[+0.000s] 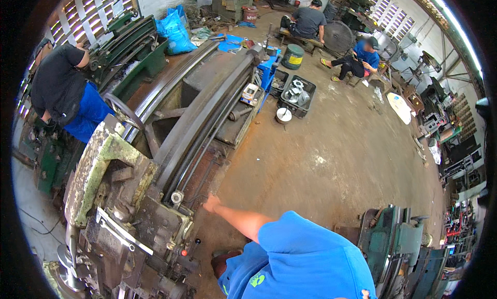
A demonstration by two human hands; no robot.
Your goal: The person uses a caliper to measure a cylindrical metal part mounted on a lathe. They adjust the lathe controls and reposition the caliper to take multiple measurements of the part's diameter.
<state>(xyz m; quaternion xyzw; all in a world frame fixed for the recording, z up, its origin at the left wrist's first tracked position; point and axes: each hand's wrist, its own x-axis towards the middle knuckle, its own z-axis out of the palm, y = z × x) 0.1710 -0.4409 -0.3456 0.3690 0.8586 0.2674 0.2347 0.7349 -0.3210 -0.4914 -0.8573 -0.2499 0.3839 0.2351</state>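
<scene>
My right hand reaches out to the left, the arm bare below a blue short sleeve. It is at the front side of a large, worn lathe, close to thin control rods under the bed. The fingers look curled; what they hold, if anything, is too small to make out. Nearby on the lathe are a round metal fitting and a red-knobbed lever. A long spanner lies on top of the carriage. My left hand is out of view.
A person in black stands by another machine at left. Two people sit at the back, one in grey, one in blue. A crate of metal parts, a white pot and a drum stand beyond the lathe. A green machine is at right.
</scene>
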